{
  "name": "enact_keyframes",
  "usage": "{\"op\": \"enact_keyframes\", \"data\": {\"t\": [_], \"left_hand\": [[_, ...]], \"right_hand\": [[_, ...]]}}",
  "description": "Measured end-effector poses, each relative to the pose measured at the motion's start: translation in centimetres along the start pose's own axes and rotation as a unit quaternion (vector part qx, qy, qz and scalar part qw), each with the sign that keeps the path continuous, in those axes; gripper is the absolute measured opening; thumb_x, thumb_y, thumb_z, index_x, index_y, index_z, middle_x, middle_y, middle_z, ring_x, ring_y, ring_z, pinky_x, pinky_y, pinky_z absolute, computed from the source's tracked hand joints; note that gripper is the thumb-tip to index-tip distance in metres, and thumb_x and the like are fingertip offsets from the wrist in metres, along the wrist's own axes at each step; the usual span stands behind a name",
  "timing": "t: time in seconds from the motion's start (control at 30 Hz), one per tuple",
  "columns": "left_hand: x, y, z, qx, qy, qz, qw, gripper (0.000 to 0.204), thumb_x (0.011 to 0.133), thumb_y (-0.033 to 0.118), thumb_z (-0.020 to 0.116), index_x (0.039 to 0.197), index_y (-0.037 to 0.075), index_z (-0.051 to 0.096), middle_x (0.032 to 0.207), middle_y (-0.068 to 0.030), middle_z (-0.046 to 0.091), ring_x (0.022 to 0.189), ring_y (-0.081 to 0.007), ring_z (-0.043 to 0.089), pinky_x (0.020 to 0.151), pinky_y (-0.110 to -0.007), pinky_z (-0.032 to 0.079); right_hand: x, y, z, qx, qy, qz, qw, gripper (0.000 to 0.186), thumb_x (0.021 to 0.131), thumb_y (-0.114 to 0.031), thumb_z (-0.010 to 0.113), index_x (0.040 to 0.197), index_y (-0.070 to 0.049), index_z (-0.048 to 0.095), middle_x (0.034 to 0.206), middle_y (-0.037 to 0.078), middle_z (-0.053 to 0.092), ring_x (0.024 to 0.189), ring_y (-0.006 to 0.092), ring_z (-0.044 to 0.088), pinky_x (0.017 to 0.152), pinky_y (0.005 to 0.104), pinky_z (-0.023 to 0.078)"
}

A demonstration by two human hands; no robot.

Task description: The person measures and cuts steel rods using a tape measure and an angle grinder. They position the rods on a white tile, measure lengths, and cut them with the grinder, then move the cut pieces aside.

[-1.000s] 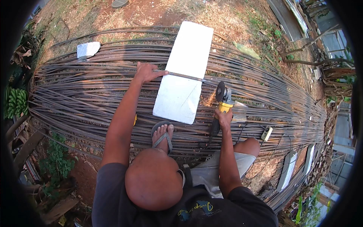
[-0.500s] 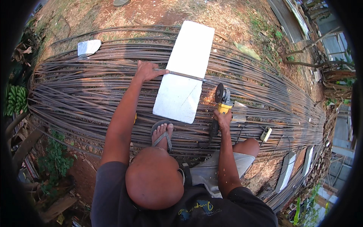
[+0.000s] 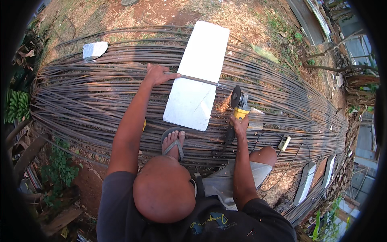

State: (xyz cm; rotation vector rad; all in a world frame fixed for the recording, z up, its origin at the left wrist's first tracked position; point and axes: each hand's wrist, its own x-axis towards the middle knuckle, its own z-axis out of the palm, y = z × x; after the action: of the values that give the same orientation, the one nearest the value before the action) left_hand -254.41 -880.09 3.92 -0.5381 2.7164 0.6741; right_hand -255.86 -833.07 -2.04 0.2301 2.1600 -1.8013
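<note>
A thin steel rod point(image 3: 200, 80) lies across a long white block point(image 3: 203, 50), raised above a wide bed of similar rods. My left hand point(image 3: 157, 75) grips the rod beside the block's left edge, its index finger stretched along it. To the right, my right hand point(image 3: 240, 124) is wrapped around a yellow and black angle grinder point(image 3: 241, 113). The grinder's dark disc point(image 3: 236, 96) stands upright close to the rod's right end; I cannot tell if they touch. Orange sparks point(image 3: 224, 105) spray down and left from the disc.
Long steel rods point(image 3: 96, 94) spread left to right under everything. My sandalled foot point(image 3: 173, 144) rests on them near the block. A pale stone chunk point(image 3: 95, 50) sits at far left. A power socket point(image 3: 284, 143) with cable lies right of my knee. Green bananas point(image 3: 17, 106) hang at the left edge.
The grinder and my right hand have shifted slightly right and away from me. Sparks still fly, now nearer the disc. My left hand and the rod have hardly moved.
</note>
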Motion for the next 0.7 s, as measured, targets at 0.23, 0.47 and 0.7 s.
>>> {"op": "enact_keyframes", "data": {"t": [0.23,0.47,0.7], "left_hand": [[0.1,0.3,-0.6,-0.015,-0.057,-0.011,0.998,0.112,0.071,0.093,0.063,0.130,-0.001,0.071,0.139,-0.0250,0.065,0.142,-0.0401,0.049,0.126,-0.058,0.010],[-0.2,-0.5,0.1,-0.013,-0.004,0.003,1.000,0.114,0.065,0.096,0.063,0.124,-0.001,0.075,0.124,-0.0232,0.073,0.125,-0.0353,0.061,0.117,-0.046,0.027],[-0.1,0.3,-0.4,-0.008,-0.014,0.001,1.000,0.111,0.066,0.097,0.061,0.120,0.002,0.078,0.118,-0.0225,0.075,0.124,-0.0343,0.062,0.115,-0.046,0.026]], "right_hand": [[-0.4,-0.7,0.4,-0.039,0.027,0.034,0.998,0.042,0.080,-0.003,0.080,0.115,-0.002,0.057,0.092,0.004,0.067,0.071,0.0136,0.066,0.059,0.0279,0.055],[-1.0,-0.4,0.4,-0.007,0.000,0.033,0.999,0.043,0.081,-0.004,0.080,0.116,-0.002,0.055,0.089,0.005,0.067,0.067,0.0140,0.065,0.057,0.0289,0.054],[0.2,-0.2,0.0,-0.046,0.013,0.004,0.999,0.042,0.080,-0.004,0.079,0.115,-0.002,0.055,0.085,0.003,0.066,0.067,0.0139,0.064,0.055,0.0290,0.053]]}}
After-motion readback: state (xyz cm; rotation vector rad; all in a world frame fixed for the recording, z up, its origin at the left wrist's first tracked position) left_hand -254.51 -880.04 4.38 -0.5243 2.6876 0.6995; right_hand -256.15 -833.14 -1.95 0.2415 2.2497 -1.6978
